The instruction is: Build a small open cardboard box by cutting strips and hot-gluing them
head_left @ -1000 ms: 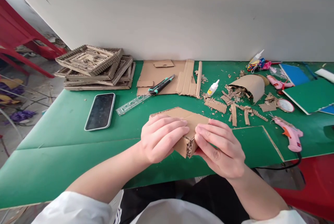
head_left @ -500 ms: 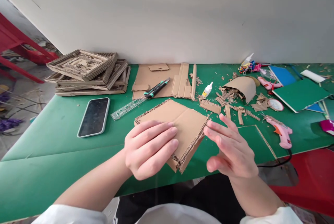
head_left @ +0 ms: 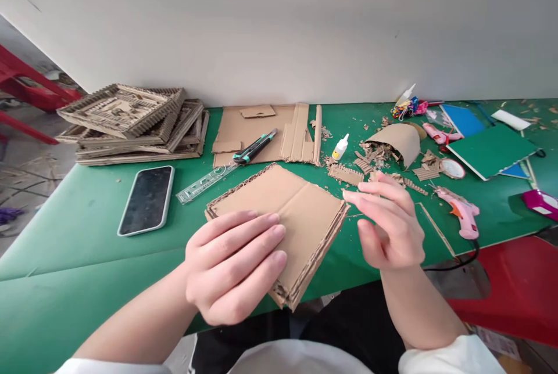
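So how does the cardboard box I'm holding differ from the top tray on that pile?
The box is in your left hand, while the top tray rests on the pile. The box shows a plain, creased face; the top tray has ridged strips along its rim. Both look like brown cardboard.

Craft workspace, informal: one green surface [head_left: 87,252] before me, strewn with cardboard scraps [head_left: 346,175]; one utility knife [head_left: 255,146]; one pink glue gun [head_left: 462,211]; one glue bottle [head_left: 340,147]; red plastic chairs [head_left: 514,292] (mine is a cluttered corner).
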Tool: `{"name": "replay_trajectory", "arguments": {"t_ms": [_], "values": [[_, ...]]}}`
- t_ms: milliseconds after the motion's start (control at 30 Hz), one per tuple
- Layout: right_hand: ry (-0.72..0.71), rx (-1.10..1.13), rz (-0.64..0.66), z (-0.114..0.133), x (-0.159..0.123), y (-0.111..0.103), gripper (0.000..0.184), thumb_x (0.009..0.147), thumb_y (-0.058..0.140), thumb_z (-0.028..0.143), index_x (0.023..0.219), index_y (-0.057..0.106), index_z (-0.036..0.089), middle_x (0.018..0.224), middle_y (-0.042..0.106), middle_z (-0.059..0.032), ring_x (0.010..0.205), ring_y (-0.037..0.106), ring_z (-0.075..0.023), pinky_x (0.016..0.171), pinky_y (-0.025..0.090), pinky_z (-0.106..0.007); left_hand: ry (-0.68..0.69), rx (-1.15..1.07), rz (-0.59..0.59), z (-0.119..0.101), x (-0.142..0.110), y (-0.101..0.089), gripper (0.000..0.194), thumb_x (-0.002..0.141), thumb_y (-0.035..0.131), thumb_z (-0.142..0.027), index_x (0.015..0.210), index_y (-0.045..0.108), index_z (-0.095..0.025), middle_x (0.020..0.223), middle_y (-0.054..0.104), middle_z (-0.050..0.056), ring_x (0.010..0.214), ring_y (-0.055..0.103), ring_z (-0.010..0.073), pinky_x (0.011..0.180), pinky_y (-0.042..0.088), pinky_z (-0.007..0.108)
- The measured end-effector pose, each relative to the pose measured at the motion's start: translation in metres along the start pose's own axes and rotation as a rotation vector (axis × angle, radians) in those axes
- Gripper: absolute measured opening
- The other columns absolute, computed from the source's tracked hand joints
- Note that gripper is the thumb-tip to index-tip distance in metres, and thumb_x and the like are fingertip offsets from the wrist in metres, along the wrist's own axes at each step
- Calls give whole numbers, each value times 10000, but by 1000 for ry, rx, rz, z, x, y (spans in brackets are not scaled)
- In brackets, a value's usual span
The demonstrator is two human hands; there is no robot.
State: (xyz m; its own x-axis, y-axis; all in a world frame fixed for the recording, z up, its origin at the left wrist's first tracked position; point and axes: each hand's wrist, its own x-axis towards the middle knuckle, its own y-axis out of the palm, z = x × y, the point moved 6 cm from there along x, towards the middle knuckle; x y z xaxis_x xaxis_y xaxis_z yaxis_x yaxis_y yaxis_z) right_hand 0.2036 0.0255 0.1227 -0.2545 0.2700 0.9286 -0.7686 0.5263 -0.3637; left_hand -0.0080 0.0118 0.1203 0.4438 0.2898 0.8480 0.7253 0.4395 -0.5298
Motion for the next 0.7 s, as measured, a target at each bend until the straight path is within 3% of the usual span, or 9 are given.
{"name": "replay_trajectory", "arguments": {"t_ms": [67, 267, 367, 467, 600, 700], "values": [[45, -49, -16, -11, -1, -1, 458, 797, 544, 54, 1218, 589, 227, 948, 733, -43, 955, 648, -215, 906, 537, -486, 108, 12, -69, -6, 1, -1, 130, 893, 481, -173, 885, 585, -251, 871, 727, -18, 862, 711, 178, 710, 622, 355], [372, 94, -97, -44, -7, -3, 425, 758, 658, 39, 1085, 666, 310, 944, 676, -2, 866, 654, -156, 800, 577, -362, 146, 37, -163, -10, 0, 0, 165, 885, 465, -129, 823, 577, -232, 866, 727, -22, 869, 708, 168, 699, 623, 335], [551, 238, -100, -55, -14, -1, 391, 764, 675, 72, 1049, 686, 339, 896, 664, 21, 790, 647, -121, 730, 583, -306, 139, 38, -87, -8, 0, 1, 151, 879, 472, -145, 866, 586, -243, 867, 729, -20, 858, 710, 174, 702, 623, 342], [637, 293, -136, -60, -18, 0, 336, 751, 699, 97, 984, 716, 338, 852, 686, 27, 751, 646, -112, 681, 582, -276, 158, 14, 3, -3, 2, 2, 147, 877, 486, -171, 908, 602, -256, 887, 733, -10, 858, 712, 187, 705, 623, 360], [693, 284, -207, -63, -18, -2, 219, 717, 739, 141, 858, 745, 308, 802, 724, 27, 722, 672, -126, 634, 583, -265, 184, -36, -19, 0, 2, 0, 134, 871, 508, -172, 883, 613, -253, 913, 733, -5, 859, 710, 180, 705, 619, 340], [765, 291, -230, -65, -20, -2, 99, 698, 759, 189, 756, 744, 268, 705, 721, 24, 625, 668, -133, 569, 573, -267, 13, -85, 18, 6, -1, 2, 101, 892, 517, -256, 913, 611, -284, 885, 730, -21, 833, 711, 173, 715, 616, 347]]}}
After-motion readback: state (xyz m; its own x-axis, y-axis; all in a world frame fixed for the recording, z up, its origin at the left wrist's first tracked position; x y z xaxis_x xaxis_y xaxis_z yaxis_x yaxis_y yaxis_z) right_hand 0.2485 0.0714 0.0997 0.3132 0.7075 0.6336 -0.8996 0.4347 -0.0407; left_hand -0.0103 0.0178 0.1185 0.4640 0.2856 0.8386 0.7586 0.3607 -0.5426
